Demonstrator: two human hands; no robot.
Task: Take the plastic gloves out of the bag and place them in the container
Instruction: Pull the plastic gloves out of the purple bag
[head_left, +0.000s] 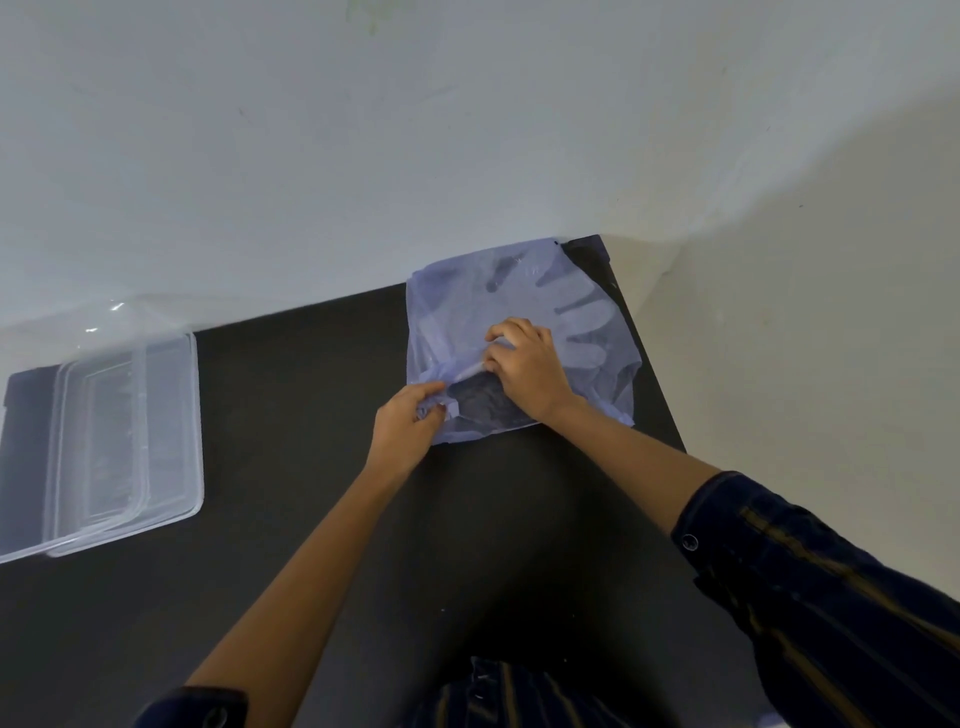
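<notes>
1. The plastic gloves (571, 312) lie flat inside the translucent bluish bag (441, 312), their finger shapes showing through it, at the far right corner of the black table (311, 415).
2. The right hand (524, 364) rests on the bag, fingers curled together on a fold at its mouth.
3. The left hand (402, 431) pinches the bag's near left edge.
4. The clear container (156, 415) sits open at the table's left edge, well apart from the bag.
</notes>
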